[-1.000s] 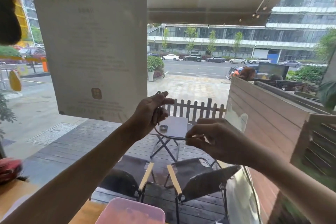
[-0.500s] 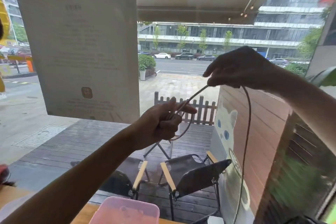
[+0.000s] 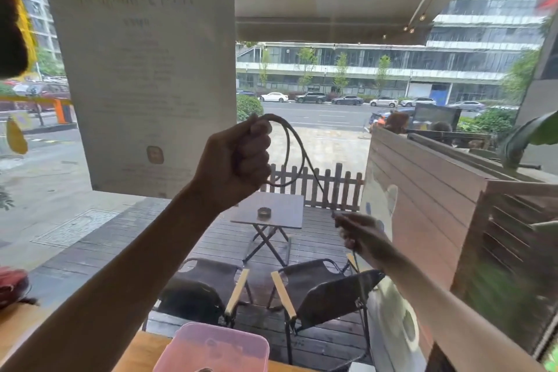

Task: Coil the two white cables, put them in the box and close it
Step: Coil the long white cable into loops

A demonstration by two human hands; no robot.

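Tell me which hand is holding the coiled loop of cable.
The left hand, raised in a fist around the loop; the lower right hand only pinches the trailing strand.

Backlit cable (image 3: 297,148) reading dark grey rather than white; translucent pink box (image 3: 211,350) on an orange-tan bench (image 3: 136,353); black chairs (image 3: 329,293) outside with pale wooden armrests.

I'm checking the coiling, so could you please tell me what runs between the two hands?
In the head view, a taut stretch of cable runs from the loop in the left hand down to the right hand; nothing else between.
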